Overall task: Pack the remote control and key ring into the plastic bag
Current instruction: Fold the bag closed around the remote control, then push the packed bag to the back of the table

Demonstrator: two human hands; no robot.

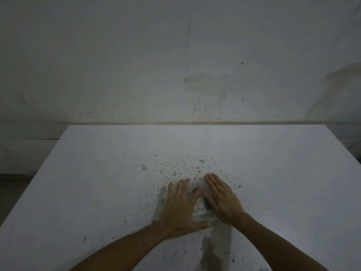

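Down on the white table, seen from the head camera, both hands lie flat, palms down, fingers straight and held together, pointing away from the person. Between them sits the bag, a clear plastic thing that is hard to make out against the pale surface. The left hand presses on its left part, thumb spread out toward the near edge of the bag. The right hand covers its right part. Neither hand grips anything; both are spread flat on the plastic.

In the gap between the two hands shows the remote, pale with rows of small buttons, lying within the bag's outline and touching or nearly touching both hands. A small dark bit near the left fingertips may be the key ring, but it is too blurred to tell.

The table is speckled with brown spots beyond the fingertips. A stained wall rises behind.
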